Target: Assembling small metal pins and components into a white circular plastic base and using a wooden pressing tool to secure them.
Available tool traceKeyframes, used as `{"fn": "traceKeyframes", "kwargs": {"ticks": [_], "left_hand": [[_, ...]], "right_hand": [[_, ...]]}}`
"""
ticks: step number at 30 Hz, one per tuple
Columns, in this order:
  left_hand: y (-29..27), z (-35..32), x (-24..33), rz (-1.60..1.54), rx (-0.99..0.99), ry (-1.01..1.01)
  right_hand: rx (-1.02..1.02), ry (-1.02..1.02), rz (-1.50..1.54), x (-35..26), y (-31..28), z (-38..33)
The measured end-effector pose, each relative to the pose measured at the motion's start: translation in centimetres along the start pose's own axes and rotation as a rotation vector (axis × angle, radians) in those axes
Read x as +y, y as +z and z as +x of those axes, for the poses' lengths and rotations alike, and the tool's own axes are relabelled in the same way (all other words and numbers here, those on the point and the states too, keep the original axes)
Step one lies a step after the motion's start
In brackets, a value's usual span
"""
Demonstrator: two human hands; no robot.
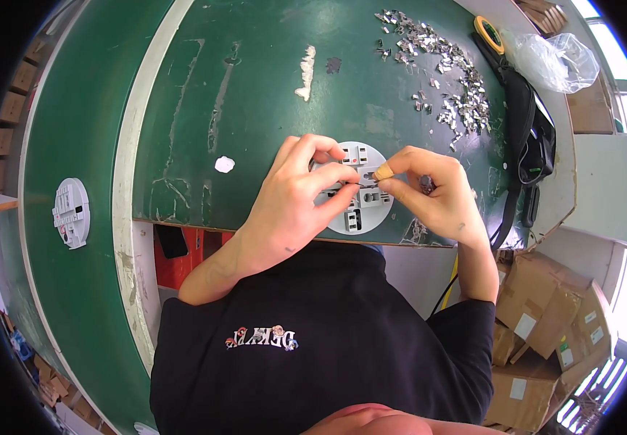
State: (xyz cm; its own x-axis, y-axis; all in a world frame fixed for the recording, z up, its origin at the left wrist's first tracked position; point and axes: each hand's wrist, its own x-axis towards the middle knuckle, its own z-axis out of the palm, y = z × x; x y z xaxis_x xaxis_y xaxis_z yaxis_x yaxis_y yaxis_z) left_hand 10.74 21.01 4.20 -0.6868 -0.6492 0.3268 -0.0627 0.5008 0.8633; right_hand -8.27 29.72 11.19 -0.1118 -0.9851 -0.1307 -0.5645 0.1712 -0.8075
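Note:
A round light-grey plastic base (375,219) with moulded slots and small fittings lies at the table's near edge. Over it, my left hand (295,188) comes in from the left, its thumb and forefinger pinched near the middle of the base. My right hand (436,192) reaches in from the right, with thumb and forefinger pressed together and tan tape around a fingertip. Between the two sets of fingertips shows something thin and dark, too small to name. Against the curled fingers of my right hand sits a dark lump (426,184), its kind unclear. My fingers hide part of the base.
Loose shiny metal clips (465,94) lie scattered at the far right. Beyond them are a yellow tape roll (489,35), a clear plastic bag (560,61) and a black bag (534,138). Another grey base (72,214) rests on the green strip at left. Cardboard boxes (538,304) stand lower right.

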Motion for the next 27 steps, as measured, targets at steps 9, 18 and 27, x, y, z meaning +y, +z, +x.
{"fn": "traceKeyframes", "kwargs": {"ticks": [9,18,27], "left_hand": [[0.0,0.7,-0.3,0.002,-0.005,0.010],[-0.1,0.7,-0.6,-0.009,-0.018,0.010],[-1.1,1.1,-1.5,-0.129,-0.060,-0.023]], "right_hand": [[-0.015,-0.026,0.031,0.7,0.1,1.0],[-0.046,-0.002,-0.034,0.5,0.1,1.6],[-0.026,-0.081,-0.121,0.4,0.7,1.8]]}}
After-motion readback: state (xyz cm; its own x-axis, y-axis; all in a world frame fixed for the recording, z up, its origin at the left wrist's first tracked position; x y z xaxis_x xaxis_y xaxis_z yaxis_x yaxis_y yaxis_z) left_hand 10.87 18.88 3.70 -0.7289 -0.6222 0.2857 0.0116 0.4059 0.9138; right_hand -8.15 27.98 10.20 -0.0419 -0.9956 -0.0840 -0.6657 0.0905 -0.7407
